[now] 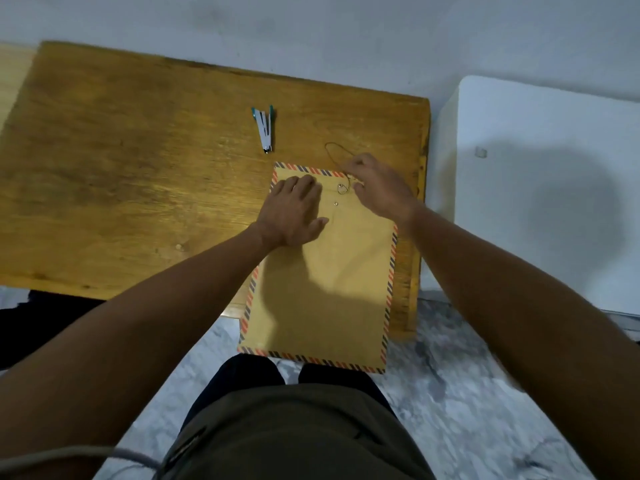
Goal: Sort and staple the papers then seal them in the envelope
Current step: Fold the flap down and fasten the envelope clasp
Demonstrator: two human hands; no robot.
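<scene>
While the stapler (265, 130) lies idle at the back of the table (121, 174), the left hand (294, 211) presses flat to steady the envelope (322, 289), letting the right hand (375, 188) pinch the closure string (337, 152) for winding.

A wooden table (138, 188) with a worn, yellowish top was set against a pale grey wall (311, 29). To its right, close beside it, a white cabinet-like surface (540, 188) was seen, crossed by a broad soft shadow. Below, a grey marbled floor (467, 403) was shown. The scene was dimly, evenly lit.
</scene>
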